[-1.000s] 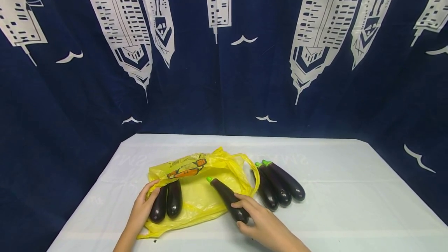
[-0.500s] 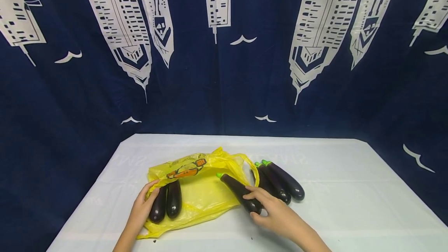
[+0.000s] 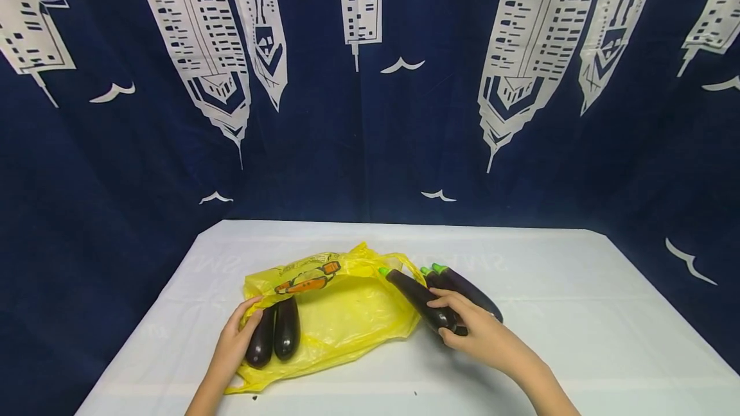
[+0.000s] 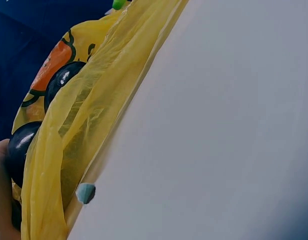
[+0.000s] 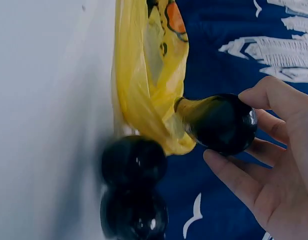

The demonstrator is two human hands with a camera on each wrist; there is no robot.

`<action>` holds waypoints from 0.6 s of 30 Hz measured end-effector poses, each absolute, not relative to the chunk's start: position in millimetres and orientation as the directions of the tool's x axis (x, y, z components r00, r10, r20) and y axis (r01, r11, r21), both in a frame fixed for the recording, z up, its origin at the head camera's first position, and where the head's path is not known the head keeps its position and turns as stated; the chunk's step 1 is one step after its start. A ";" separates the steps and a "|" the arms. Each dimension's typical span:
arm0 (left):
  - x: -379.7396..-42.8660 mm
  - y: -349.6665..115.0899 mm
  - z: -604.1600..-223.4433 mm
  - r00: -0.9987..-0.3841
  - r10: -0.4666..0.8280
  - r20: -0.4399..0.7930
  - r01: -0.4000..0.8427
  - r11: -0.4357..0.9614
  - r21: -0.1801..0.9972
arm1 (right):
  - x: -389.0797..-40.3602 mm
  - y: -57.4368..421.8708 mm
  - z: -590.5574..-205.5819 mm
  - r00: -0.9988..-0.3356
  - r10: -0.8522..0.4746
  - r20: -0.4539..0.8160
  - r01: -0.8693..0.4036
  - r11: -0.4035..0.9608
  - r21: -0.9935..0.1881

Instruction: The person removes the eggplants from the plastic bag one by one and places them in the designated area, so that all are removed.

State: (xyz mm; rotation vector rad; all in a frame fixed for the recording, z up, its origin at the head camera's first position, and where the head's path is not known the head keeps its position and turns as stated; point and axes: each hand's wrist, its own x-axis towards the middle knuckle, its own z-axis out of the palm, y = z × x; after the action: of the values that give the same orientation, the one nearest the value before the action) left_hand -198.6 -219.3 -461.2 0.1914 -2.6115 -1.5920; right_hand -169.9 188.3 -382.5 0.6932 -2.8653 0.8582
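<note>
My right hand [image 3: 482, 332] holds a dark purple eggplant [image 3: 419, 299] by its thick end. Its green stem points toward the yellow plastic bag [image 3: 358, 320], at the right side of the mouth. In the right wrist view, fingers and thumb pinch this eggplant [image 5: 226, 125] above the tabletop. At the bag's left edge, my left hand [image 3: 233, 339] grips the plastic between thumb and fingers. Two eggplants lie side by side inside the bag, one of them [image 3: 287, 332] nearer the middle; their upper ends are hidden under the printed plastic.
More eggplants [image 3: 471, 291] lie right of the bag, partly hidden behind my right hand and the held one. The white tabletop [image 3: 578, 320] carries a few dark specks. A navy curtain [image 3: 370, 146] with white buildings hangs behind the table's far edge.
My right hand has carried the eggplant to the right and away from me, from over the bag's mouth toward the eggplants on the table. The left hand has stayed on the bag.
</note>
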 end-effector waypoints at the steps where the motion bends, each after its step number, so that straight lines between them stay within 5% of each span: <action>1: -198.6 -219.2 -461.3 -0.989 -0.147 0.000 -0.067 0.453 0.889 | -170.9 190.4 -382.4 -0.899 -0.394 0.189 -0.432 0.739 -0.517; 18: -198.3 -218.8 -460.9 -0.989 -0.147 -0.005 -0.072 0.457 0.886 | -188.1 231.9 -386.0 -0.920 -0.310 0.241 -0.391 0.680 -0.621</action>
State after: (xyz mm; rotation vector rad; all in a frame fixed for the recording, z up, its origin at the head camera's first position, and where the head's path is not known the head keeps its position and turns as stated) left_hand -198.3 -218.8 -460.9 0.1976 -2.6192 -1.5879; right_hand -188.1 231.9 -386.0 0.5805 -2.7717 1.0650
